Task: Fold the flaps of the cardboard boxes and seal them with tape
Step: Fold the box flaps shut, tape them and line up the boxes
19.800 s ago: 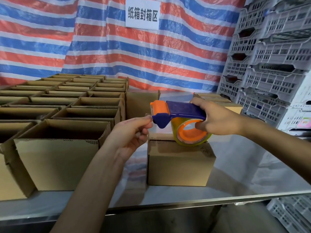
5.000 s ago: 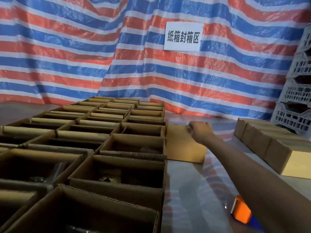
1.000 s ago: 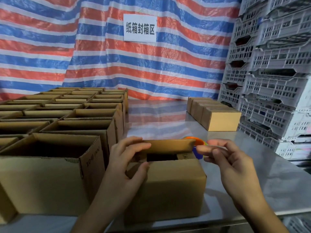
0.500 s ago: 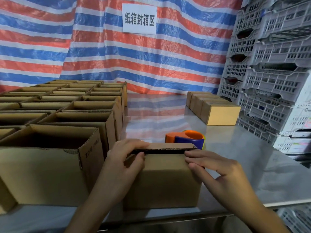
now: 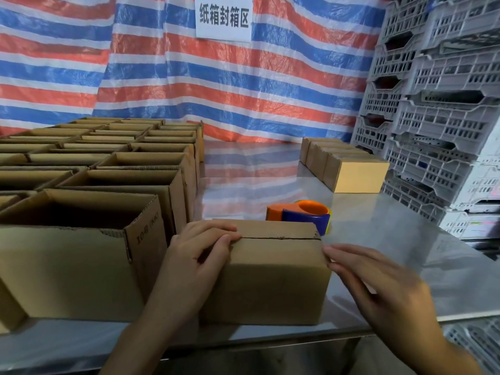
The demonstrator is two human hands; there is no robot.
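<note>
On one table, left fingers clasp one closed box; right fingers straight; one tape dispenser behind

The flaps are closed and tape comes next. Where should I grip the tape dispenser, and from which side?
Probably the blue handle of the tape dispenser, right hand coming from above right: it lies flat behind the box, orange cutter end pointing left.

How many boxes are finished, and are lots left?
Done: a row of closed boxes at the far right. In hand: the front box, flaps folded, held by the left hand, right hand at its end, no tape visible; the tape dispenser lies behind. Left: many open boxes.
</note>
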